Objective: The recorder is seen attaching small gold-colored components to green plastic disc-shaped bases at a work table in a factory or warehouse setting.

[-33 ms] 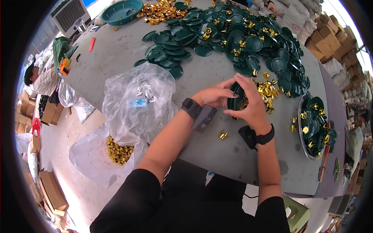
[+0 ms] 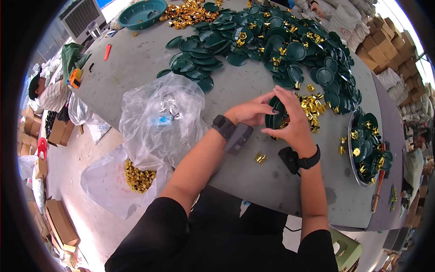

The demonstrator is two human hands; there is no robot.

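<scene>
In the head view, the left hand (image 2: 248, 112) and right hand (image 2: 293, 121) close their fingers around a small stack of dark green round plastic discs (image 2: 274, 115) above the grey table (image 2: 136, 59), beside loose gold metal clips (image 2: 312, 106). The discs look light, stiff and slick, best gripped by the rims.

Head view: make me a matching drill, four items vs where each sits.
Items:
1. teal basin
2. clear plastic bag
3. lone gold clip
4. stack of green discs

Places:
A. on the table just in front of the wrists
B. between left hand and right hand
C. far left corner of the grey table
D. crumpled on the table, left of the left forearm

Pairs: 1-C, 2-D, 3-A, 4-B
</scene>
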